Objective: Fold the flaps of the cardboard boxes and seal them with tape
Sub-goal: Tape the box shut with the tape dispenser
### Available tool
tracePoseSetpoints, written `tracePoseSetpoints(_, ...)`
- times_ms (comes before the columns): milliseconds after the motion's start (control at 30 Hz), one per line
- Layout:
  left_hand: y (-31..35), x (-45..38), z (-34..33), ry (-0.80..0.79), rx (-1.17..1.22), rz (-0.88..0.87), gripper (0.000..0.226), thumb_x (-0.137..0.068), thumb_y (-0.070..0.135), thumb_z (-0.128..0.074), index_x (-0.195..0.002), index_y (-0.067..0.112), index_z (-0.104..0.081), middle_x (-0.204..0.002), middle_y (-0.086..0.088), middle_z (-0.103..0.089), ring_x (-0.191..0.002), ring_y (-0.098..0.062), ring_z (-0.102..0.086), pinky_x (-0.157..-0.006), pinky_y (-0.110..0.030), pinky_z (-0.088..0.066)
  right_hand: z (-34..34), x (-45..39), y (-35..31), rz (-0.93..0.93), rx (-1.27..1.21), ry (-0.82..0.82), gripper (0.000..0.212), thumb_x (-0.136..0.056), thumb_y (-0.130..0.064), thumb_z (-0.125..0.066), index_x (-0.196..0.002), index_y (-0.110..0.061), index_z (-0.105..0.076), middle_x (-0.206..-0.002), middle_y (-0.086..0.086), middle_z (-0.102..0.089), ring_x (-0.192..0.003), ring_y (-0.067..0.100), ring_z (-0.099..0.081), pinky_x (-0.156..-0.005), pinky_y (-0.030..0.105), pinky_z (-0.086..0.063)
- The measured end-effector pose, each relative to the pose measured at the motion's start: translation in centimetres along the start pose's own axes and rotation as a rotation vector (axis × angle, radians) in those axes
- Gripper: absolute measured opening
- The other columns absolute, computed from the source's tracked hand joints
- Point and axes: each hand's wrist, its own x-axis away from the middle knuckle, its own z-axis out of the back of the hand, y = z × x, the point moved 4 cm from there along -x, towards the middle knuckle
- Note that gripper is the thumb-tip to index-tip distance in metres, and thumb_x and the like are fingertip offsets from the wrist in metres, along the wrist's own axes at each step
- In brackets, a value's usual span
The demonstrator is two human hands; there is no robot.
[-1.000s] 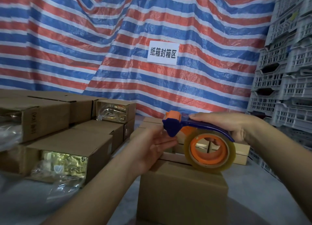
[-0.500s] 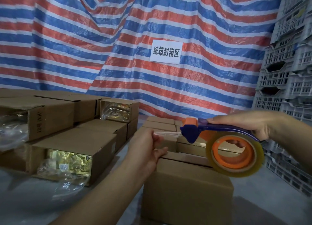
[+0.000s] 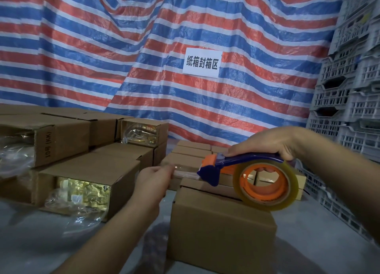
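Observation:
A closed brown cardboard box [image 3: 222, 232] stands in front of me on the grey floor. Above its top my right hand [image 3: 267, 144] grips the blue handle of a tape dispenser [image 3: 242, 165] carrying a clear tape roll [image 3: 267, 204] on an orange core. The roll hangs just over the box's far right top edge. My left hand [image 3: 153, 181] pinches the free end of the tape strip [image 3: 185, 171], which stretches clear and taut from the dispenser's orange mouth leftward.
Open-ended cardboard boxes [image 3: 86, 183] with shiny plastic-wrapped contents are stacked at the left. More sealed boxes [image 3: 193, 150] lie behind. Grey plastic crates [image 3: 349, 109] tower at the right. A striped tarp [image 3: 144, 47] with a white sign [image 3: 202, 62] hangs behind.
My right hand has carried the dispenser rightward away from my left hand, and a length of tape has been drawn out between them.

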Motion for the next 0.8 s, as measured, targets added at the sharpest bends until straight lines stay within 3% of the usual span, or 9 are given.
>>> tracePoseSetpoints(133, -0.8, -0.5, 0.9, -0.026, -0.192, -0.029, 0.028, -0.094, 0.034, -0.061, -0.08, 0.012, -0.069, -0.061, 0.001, -0.056, -0.056, -0.012, -0.048, -0.052, -0.024, -0.04, -0.2, -0.2, -0.1, 0.009, -0.003, -0.015, 0.056, -0.073, -0.054, -0.081, -0.11, -0.013, -0.068, -0.09, 0.009, -0.074, -0.068, 0.016, -0.07, -0.061, 0.025, -0.058)
tracePoseSetpoints(300, -1.7, -0.7, 1.0, -0.043, -0.223, -0.011, 0.028, -0.096, 0.034, -0.059, -0.084, 0.01, -0.067, -0.072, -0.005, -0.059, -0.062, -0.016, -0.051, -0.054, -0.026, -0.043, -0.7, -0.5, -0.8, -0.026, 0.027, -0.054, 0.065, -0.068, -0.051, -0.08, -0.115, -0.01, -0.063, -0.086, 0.008, -0.074, -0.066, 0.015, -0.07, -0.059, 0.024, -0.057)
tracePoseSetpoints(433, -2.5, -0.7, 1.3, -0.058, -0.21, 0.017, 0.028, -0.095, 0.034, -0.06, -0.084, 0.009, -0.067, -0.077, -0.006, -0.063, -0.065, -0.017, -0.054, -0.056, -0.027, -0.045, -0.8, -0.9, -1.4, -0.033, 0.106, -0.014, 0.047, -0.084, -0.051, -0.07, -0.111, -0.014, -0.064, -0.079, 0.004, -0.073, -0.061, 0.012, -0.068, -0.055, 0.021, -0.054)
tracePoseSetpoints(567, -3.2, -0.5, 1.1, -0.078, -0.234, 0.051, 0.028, -0.095, 0.037, -0.06, -0.089, 0.01, -0.066, -0.081, -0.005, -0.064, -0.067, -0.016, -0.054, -0.055, -0.027, -0.045, -0.9, -1.3, -1.7, -0.034, 0.15, -0.001, 0.053, -0.086, -0.053, -0.068, -0.117, -0.01, -0.061, -0.079, 0.004, -0.072, -0.062, 0.012, -0.068, -0.055, 0.021, -0.054)
tracePoseSetpoints(800, -4.1, -0.4, 0.5, -0.177, -0.35, 0.134, 0.035, -0.095, 0.052, -0.053, -0.1, 0.018, -0.062, -0.096, -0.008, -0.064, -0.074, -0.017, -0.057, -0.061, -0.028, -0.045, -1.0, -1.6, -1.8, -0.023, 0.15, 0.004, 0.053, -0.085, -0.05, -0.068, -0.121, -0.013, -0.059, -0.082, 0.004, -0.073, -0.065, 0.013, -0.069, -0.06, 0.021, -0.055)
